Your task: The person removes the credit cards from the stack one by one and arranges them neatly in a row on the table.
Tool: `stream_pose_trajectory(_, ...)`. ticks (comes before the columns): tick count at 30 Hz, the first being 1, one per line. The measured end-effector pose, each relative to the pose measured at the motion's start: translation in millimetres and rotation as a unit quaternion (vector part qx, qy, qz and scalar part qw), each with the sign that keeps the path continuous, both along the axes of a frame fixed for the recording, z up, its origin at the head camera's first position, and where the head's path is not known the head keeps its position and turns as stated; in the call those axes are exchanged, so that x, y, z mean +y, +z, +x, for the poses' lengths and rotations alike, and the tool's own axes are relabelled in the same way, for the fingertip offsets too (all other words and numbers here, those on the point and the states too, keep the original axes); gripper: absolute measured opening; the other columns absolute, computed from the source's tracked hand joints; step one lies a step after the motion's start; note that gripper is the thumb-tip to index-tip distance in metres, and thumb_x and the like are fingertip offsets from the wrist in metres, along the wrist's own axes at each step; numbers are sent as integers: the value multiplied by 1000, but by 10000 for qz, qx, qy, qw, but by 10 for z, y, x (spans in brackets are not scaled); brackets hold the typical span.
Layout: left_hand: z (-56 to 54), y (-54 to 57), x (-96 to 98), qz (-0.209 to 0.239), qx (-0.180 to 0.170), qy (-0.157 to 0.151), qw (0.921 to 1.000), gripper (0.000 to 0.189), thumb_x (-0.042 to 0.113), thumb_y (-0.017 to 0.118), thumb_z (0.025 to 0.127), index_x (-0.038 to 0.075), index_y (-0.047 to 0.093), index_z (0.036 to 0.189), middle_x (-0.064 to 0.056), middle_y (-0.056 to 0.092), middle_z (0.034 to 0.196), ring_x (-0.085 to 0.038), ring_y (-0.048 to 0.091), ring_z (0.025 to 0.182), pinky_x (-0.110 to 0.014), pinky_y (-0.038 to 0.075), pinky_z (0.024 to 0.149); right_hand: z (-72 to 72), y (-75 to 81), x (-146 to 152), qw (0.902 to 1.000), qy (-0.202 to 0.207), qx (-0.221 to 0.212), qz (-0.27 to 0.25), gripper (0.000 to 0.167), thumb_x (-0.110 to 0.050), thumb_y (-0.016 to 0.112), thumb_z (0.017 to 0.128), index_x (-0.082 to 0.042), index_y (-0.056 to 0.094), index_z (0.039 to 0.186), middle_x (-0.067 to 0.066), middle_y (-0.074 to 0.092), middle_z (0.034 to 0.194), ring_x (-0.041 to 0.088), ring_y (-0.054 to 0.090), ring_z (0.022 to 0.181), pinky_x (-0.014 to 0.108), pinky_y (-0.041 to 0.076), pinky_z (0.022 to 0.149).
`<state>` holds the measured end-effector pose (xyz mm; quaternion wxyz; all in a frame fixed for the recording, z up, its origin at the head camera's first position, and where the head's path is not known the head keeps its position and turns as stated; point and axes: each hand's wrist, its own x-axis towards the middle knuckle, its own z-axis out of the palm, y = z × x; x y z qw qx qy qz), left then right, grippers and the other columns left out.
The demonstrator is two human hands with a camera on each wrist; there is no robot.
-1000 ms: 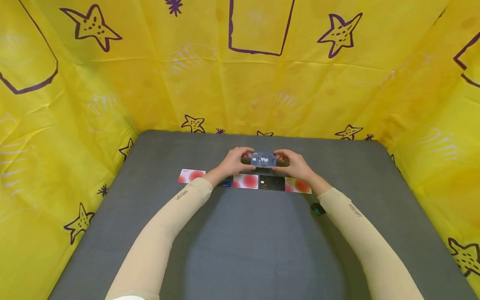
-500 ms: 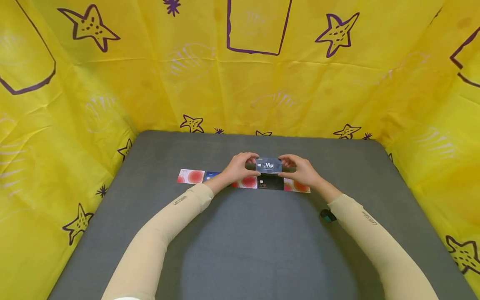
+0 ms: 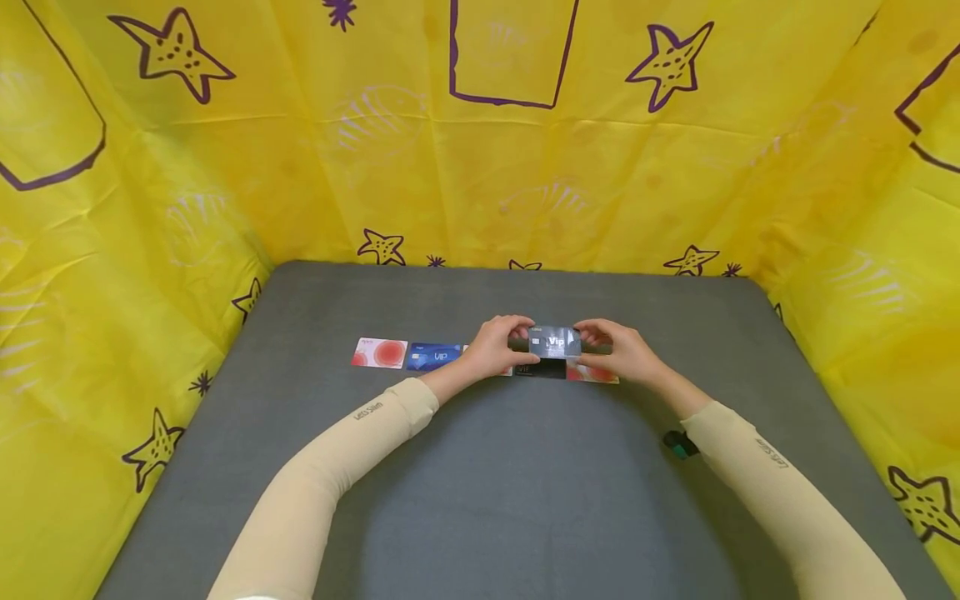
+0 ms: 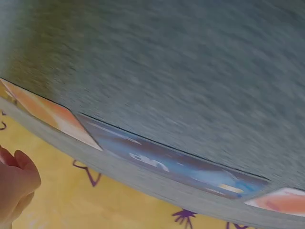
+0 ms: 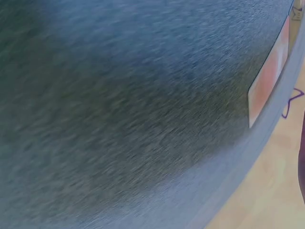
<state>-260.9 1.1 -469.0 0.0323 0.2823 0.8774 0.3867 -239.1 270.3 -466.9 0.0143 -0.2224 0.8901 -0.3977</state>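
A dark blue-grey card marked "Vip" [image 3: 555, 342] is held up between both hands in the head view, its printed face toward me. My left hand [image 3: 498, 346] pinches its left edge between thumb and fingers; my right hand [image 3: 624, 354] does the same at the right edge. Below it lies a row of cards: a red-and-white card [image 3: 380, 352], a blue VIP card [image 3: 435, 357], a red-and-white one mostly hidden by my left hand, a partly covered black card [image 3: 542, 369] and another red-patterned card [image 3: 592, 372]. The left wrist view shows the blue card [image 4: 171, 160] close up.
The cards lie on a grey cloth-like tabletop [image 3: 517, 492]. Yellow fabric walls [image 3: 480, 183] with starfish drawings enclose its back and sides. A small black-and-green object [image 3: 680, 444] shows beside the right sleeve.
Both hands have moved the held card to the right and toward me, so it now overlaps the black card. The blue card has come into view from behind the left arm.
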Motion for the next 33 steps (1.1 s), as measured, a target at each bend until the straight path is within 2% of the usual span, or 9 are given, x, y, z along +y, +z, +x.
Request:
stream_pose_trajectory(8, 93, -7, 168, -120, 109, -68, 9998, 56, 28, 84, 78, 7, 63, 124, 1, 64, 98, -17, 54, 95, -33, 40, 91, 96, -6, 172, 9999, 20, -74, 91, 54, -14, 82, 79, -1, 60, 126, 8, 63, 105, 23, 59, 95, 43, 51, 89)
stream_pose_trajectory(16, 185, -9, 373, -52, 130, -101, 9999, 56, 27, 86, 76, 5, 64, 122, -1, 64, 95, -17, 52, 90, -27, 40, 83, 189, -8, 356, 9997, -19, -97, 226, 52, -11, 82, 79, -3, 60, 126, 8, 64, 104, 25, 60, 94, 42, 51, 89)
stream_pose_trajectory(24, 226, -56, 590, -290, 314, -145, 9990, 56, 32, 87, 74, 6, 66, 119, 1, 63, 92, -14, 49, 85, -24, 38, 79, 285, -20, 535, 9989, -180, -199, 391, 53, -16, 83, 78, -5, 61, 125, 5, 64, 104, 20, 59, 93, 27, 50, 86)
stream_pose_trajectory(33, 272, -52, 831, -627, 571, -193, 9962, 56, 35, 86, 74, 8, 67, 119, -1, 66, 98, -15, 53, 92, -23, 40, 83, 374, -39, 754, 9988, -230, -198, 386, 52, -20, 82, 80, -2, 62, 124, 8, 65, 103, 20, 59, 91, 20, 49, 83)
